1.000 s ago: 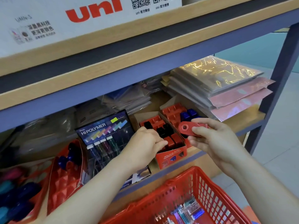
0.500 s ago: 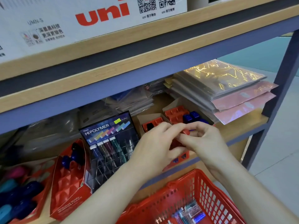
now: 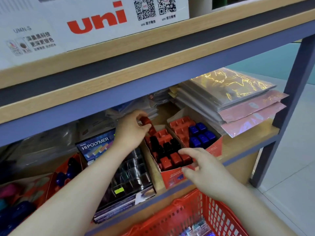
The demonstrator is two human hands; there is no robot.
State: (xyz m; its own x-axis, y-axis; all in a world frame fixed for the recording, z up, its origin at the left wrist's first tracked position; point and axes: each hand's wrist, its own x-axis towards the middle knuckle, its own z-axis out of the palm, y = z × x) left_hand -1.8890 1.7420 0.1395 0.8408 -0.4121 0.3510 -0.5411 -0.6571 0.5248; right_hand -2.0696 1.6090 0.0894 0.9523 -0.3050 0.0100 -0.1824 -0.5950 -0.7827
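Lower shelf [image 3: 252, 133] of a stationery rack, with a red basket [image 3: 213, 215] below its front edge. A cardboard display box [image 3: 172, 178] of red and black pieces stands on the shelf. Right hand [image 3: 208, 169]: fingers loosely spread at the box's front edge, holding nothing; contact with the box cannot be told. Left hand [image 3: 131, 128]: fingers curled, pinching a red sharpener [image 3: 145, 120] just above the box's rear end.

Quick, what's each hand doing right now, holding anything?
Left hand: closed, pinching a small red sharpener.
Right hand: open, holding nothing, at the red box front.
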